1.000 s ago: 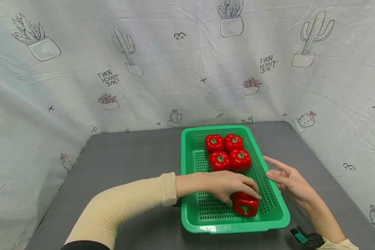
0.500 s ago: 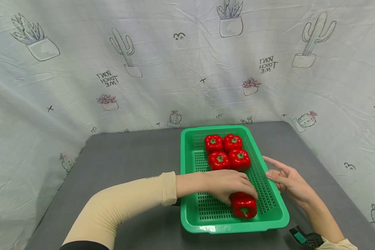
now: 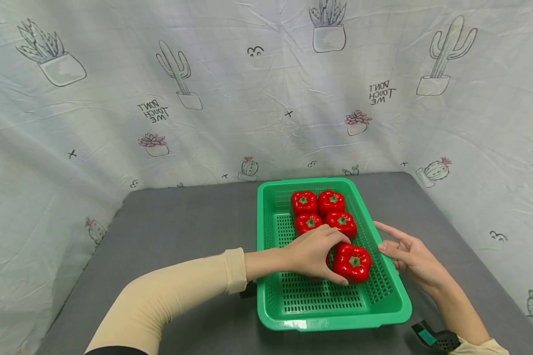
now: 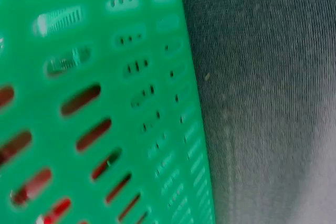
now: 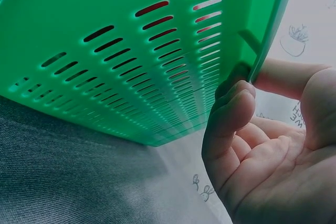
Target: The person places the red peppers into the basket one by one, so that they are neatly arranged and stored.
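Observation:
A green plastic basket (image 3: 333, 322) holds several red bell peppers; four sit in two rows at its far end, such as the front-left pepper (image 3: 308, 223). My left hand (image 3: 311, 251) reaches in from the left, its thumb and fingers round a nearer bell pepper (image 3: 353, 264) with its stem facing up. Bits of another red pepper (image 3: 327, 259) show behind that hand, mostly hidden. On the right, my right hand (image 3: 419, 261) grips the basket's rim between thumb and fingers; the right wrist view shows the hand (image 5: 283, 145) at the slotted wall (image 5: 131, 114). The left wrist view shows only the basket's outer wall (image 4: 173, 171), no hand.
The basket stands on a grey cloth-covered table (image 3: 195, 222). A pale curtain (image 3: 231, 88) with cactus prints hangs behind and along both sides. A black wrist device (image 3: 444, 340) sits by the right forearm.
My left hand has moved away from me within the basket, and the near pepper has shifted forward and turned stem-up. The right hand and basket have stayed put.

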Action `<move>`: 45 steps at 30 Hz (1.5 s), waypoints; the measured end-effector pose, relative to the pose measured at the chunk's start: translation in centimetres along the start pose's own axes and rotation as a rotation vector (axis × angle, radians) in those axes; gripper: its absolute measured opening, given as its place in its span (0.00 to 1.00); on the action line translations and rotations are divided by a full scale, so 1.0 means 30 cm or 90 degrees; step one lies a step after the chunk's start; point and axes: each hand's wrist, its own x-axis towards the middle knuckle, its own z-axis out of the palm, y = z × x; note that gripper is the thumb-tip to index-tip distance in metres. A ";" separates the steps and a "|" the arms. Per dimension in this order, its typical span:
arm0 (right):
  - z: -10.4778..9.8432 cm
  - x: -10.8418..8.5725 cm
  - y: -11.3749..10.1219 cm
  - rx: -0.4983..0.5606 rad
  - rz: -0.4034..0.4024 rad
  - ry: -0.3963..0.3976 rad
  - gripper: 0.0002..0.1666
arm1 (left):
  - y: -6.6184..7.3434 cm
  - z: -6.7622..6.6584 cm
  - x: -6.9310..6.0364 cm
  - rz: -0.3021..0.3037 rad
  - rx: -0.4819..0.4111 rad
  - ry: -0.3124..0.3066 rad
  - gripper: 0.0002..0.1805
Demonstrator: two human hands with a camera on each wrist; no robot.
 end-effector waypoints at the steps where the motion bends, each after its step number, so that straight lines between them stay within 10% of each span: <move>1: -0.001 0.000 0.000 -0.001 -0.001 0.001 0.34 | 0.000 0.004 -0.001 -0.001 0.010 0.011 0.39; 35: -0.003 0.012 0.005 0.037 0.004 -0.016 0.35 | 0.009 0.007 -0.005 -0.040 0.180 0.055 0.36; 45: 0.001 0.034 0.001 -0.019 0.013 -0.012 0.34 | 0.014 -0.133 -0.035 -0.075 0.090 0.111 0.35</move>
